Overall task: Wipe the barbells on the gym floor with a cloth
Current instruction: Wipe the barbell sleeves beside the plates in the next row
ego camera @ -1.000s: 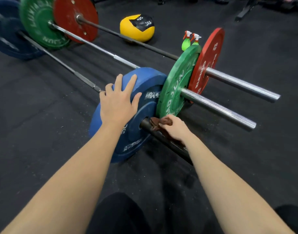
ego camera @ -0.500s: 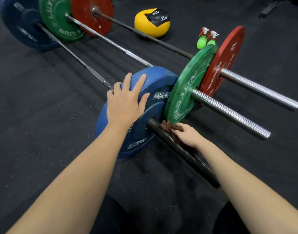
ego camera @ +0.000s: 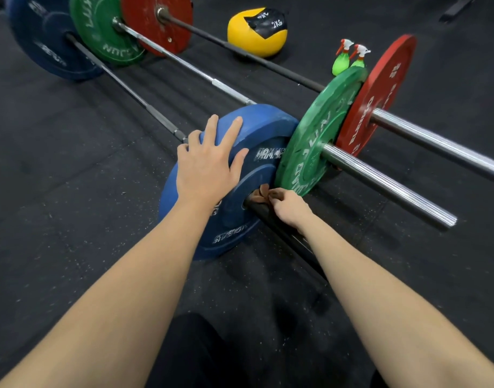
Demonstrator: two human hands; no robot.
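Note:
Three barbells lie side by side on the black gym floor. The nearest carries a blue plate [ego camera: 240, 208] with a dark sleeve [ego camera: 285, 236] sticking out toward me. My left hand [ego camera: 209, 166] rests flat on the blue plate's face and rim, fingers spread. My right hand [ego camera: 289, 208] grips a brown cloth [ego camera: 261, 193] around the dark sleeve, right at the plate's hub. Behind stand a green plate [ego camera: 321, 133] on a chrome sleeve [ego camera: 388, 183] and a red plate [ego camera: 380, 91] on another chrome sleeve [ego camera: 441, 144].
The far ends carry blue [ego camera: 44, 43], green [ego camera: 100, 32] and red [ego camera: 156, 21] plates at upper left. A yellow medicine ball [ego camera: 254, 35] and two green spray bottles [ego camera: 349, 58] stand beyond the bars. My dark-clad legs are at the bottom edge.
My right hand has slid the cloth along the dark sleeve up against the blue plate's hub. My left hand stays on the plate. The view has shifted slightly.

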